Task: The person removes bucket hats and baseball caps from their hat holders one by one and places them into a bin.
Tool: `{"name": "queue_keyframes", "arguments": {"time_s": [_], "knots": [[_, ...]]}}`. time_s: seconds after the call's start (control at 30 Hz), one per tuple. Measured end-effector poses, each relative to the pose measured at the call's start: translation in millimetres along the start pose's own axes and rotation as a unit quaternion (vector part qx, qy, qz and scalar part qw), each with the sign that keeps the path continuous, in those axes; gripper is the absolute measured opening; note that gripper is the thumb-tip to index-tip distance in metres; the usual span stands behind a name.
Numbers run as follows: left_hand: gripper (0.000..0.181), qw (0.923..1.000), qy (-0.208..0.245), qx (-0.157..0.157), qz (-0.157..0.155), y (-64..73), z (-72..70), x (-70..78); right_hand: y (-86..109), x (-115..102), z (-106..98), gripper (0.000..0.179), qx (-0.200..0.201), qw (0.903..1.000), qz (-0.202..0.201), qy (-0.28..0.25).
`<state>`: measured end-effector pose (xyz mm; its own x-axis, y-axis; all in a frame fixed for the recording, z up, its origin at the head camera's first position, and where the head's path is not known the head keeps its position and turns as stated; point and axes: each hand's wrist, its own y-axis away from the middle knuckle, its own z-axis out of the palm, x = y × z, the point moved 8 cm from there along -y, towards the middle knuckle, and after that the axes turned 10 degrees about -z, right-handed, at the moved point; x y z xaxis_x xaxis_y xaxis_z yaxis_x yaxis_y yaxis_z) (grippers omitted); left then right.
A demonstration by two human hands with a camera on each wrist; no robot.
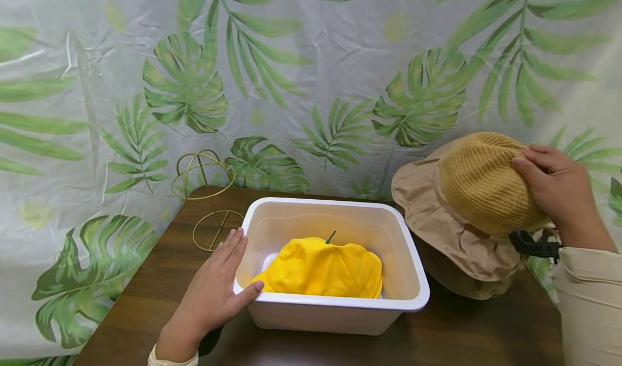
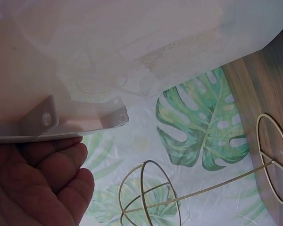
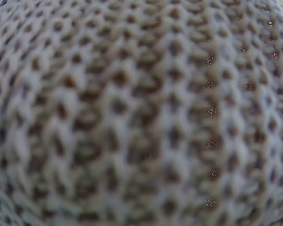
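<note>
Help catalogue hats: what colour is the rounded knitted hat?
The knitted hat is mustard yellow, clearest in the head view.

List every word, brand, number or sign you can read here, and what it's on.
None can be read: the white tub and yellow hat show no readable lettering.
Brown patch at the lower edge of the knitted hat: too small to tell whether it bears writing.

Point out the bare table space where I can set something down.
Two table patches look bare: at left, between the left hand and the table's left edge; front right, between the white bin, the hats and the right sleeve. Crowded: back right, around the hats, and back left, around the wire stand.
</note>
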<state>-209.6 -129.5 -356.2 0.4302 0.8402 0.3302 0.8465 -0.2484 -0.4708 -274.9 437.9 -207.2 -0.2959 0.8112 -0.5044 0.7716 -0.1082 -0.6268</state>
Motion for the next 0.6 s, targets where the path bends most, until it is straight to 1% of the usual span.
{"name": "queue_keyframes", "arguments": {"time_s": [0.17,0.37,0.6], "knots": [[0.081,1.0000,-0.001,-0.002,-0.002,-0.5,0.5,0.0,-2.4,-12,-5,0.050,0.014,0.9996,-0.022,0.003],[0.080,1.0000,-0.001,-0.005,-0.004,-0.8,1.1,-0.1,-5.7,-30,-10,0.047,0.029,0.9989,-0.038,-0.002],[0.081,1.0000,0.000,-0.001,0.000,-0.5,1.6,-0.2,-11.4,-58,-13,0.042,0.054,0.9955,-0.075,-0.019]]}}
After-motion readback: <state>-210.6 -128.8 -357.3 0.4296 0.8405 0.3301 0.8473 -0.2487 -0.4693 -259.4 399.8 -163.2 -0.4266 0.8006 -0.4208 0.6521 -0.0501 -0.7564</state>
